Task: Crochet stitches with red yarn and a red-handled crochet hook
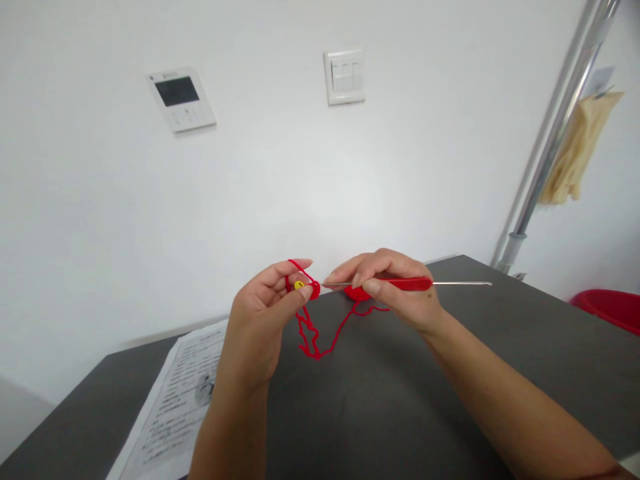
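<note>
Between thumb and fingers, my left hand (265, 307) pinches a small piece of red crochet work (315, 290). A yellow stitch marker (299, 285) sits beside that piece, and red yarn (334, 343) loops over the raised index finger and hangs below. My right hand (395, 287) is closed around the red handle of a crochet hook (415, 284). One thin metal end of the hook points left and meets the crochet work; the other sticks out to the right. Partly hidden behind my right hand lies a red yarn ball (357, 293).
Printed sheets (173, 400) lie at the left of the dark table (380, 407). Behind it, the white wall carries an intercom panel (181, 100) and a switch plate (345, 77). A metal pole (560, 133), beige gloves (580, 150) and a red basin (607, 308) are at the right.
</note>
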The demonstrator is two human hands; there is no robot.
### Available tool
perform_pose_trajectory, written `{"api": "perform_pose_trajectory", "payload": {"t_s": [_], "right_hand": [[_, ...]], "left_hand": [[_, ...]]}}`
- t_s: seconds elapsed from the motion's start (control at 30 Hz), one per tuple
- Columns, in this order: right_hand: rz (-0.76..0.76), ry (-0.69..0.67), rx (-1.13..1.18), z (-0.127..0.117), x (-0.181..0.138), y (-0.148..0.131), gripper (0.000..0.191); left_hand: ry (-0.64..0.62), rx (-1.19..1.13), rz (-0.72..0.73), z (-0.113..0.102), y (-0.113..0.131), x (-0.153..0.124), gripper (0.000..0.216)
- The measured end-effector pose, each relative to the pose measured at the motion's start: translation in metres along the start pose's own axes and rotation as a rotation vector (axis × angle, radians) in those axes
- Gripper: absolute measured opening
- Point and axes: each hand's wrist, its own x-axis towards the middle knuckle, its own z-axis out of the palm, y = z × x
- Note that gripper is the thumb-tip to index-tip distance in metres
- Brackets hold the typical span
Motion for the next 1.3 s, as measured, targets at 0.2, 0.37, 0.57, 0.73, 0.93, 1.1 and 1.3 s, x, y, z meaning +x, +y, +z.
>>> {"api": "perform_pose_trajectory", "payload": {"t_s": [0.2,0.37,0.57,0.73,0.93,1.1,1.3], "right_hand": [[-0.228,-0.154,-0.317,0.000,0.004,0.002,0.006],[-0.482,-0.216,-0.547,0.000,0.006,0.005,0.013],[-0.592,-0.183,-0.785,-0.001,0.001,0.009,0.020],[-0.475,-0.095,-0.656,0.002,0.001,0.004,0.016],[-0.273,-0.049,-0.388,0.004,0.001,0.003,0.008],[-0.101,-0.071,-0.103,-0.001,0.002,0.003,0.011],[-0.014,-0.145,-0.053,-0.011,0.003,0.002,0.011]], "left_hand": [[-0.057,-0.103,-0.064,-0.001,0.002,0.001,0.027],[-0.103,-0.115,-0.080,-0.001,-0.002,0.002,0.024],[-0.129,-0.173,-0.062,0.004,-0.007,0.006,0.014],[-0.132,-0.179,-0.076,0.005,-0.006,0.007,0.014],[-0.079,-0.015,-0.073,-0.002,-0.003,0.004,0.021],[-0.103,0.137,-0.044,-0.010,-0.002,0.003,0.019],[-0.129,0.194,-0.048,-0.010,-0.003,0.004,0.019]]}}
